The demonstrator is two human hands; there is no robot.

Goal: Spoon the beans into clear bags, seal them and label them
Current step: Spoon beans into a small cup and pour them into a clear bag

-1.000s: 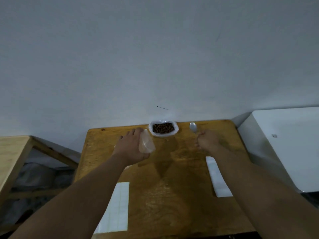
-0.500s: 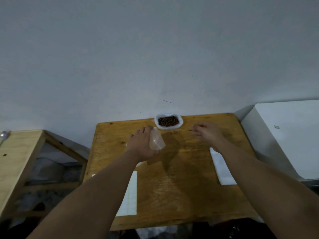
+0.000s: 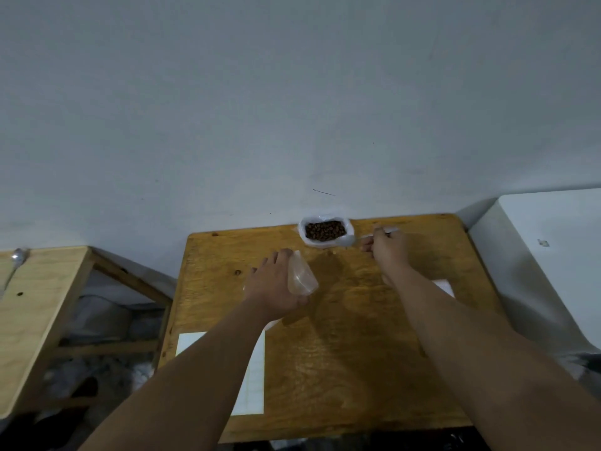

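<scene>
At the far left stands a side counter of pale wood, and a metal spoon lies on its far corner. The main counter, darker and varnished, sits against a grey wall.

Near the front left of the main counter lies a white label sheet, partly covered by the left forearm. The left hand hovers over the middle of the counter, its grip curled round a small clear bag. The bag stands up out of the fist and looks empty.

At the far edge, touching the wall, sits a white plastic bag with its mouth rolled open. It holds a heap of dark brown beans.

Just right of it, the bowl of a second spoon lies at the bag's right rim; whether it touches the rim cannot be told. The right hand has its grip pinched on that spoon's handle.

A flat white piece shows beside the right forearm, mostly hidden. A white cabinet stands at the right, just beside the counter.
</scene>
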